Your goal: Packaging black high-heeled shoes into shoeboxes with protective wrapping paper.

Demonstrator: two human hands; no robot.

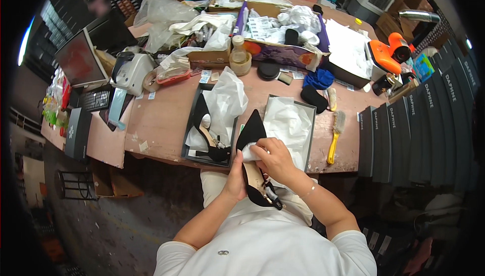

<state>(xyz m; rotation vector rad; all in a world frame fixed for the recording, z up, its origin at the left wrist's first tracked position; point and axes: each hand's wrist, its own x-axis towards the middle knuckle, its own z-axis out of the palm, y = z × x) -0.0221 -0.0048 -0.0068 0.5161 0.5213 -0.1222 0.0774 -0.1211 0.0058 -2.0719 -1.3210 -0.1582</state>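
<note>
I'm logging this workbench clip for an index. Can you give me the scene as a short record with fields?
setting: cluttered pinkish workbench
left hand: grips black pointed shoe from the side
right hand: presses white tissue wad into the shoe
open box: holds matching black shoe and tissue
second box: white tissue only
right of boxes: yellow-handled brush
far right: row of dark shoeboxes

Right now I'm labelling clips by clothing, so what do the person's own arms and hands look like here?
Both forearms are bare. Short white sleeves end above the elbows. The right hand has a thin bracelet at the wrist. The left hand shows no ring, watch or glove. Neither hand is gloved.
</note>
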